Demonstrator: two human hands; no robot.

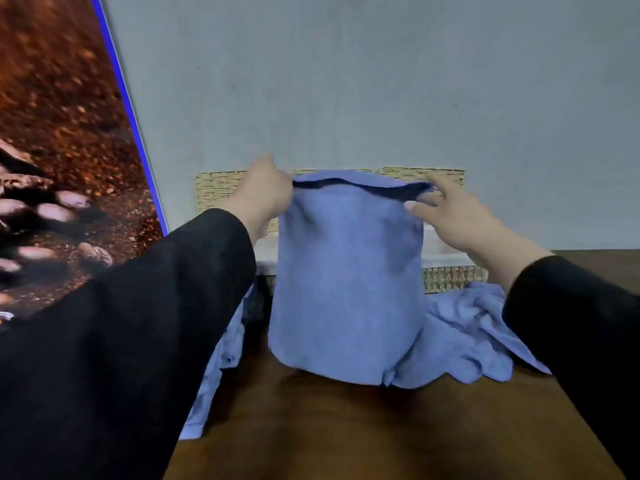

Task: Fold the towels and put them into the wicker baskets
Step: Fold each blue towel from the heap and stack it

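A blue towel (349,282) hangs doubled in the air in front of me, its lower edge just above the brown table (346,431). My left hand (263,195) pinches its upper left corner and my right hand (450,216) pinches its upper right corner. Behind the towel stands a wicker basket (221,188) against the wall, mostly hidden by the towel and my hands; its front wall shows at the lower right. More blue towels (464,337) lie crumpled on the table behind and beside the hanging one.
A grey wall (346,81) rises directly behind the basket. A large picture of brown ground with a blue edge (52,133) leans at the left. My black sleeves cover both lower corners of the view.
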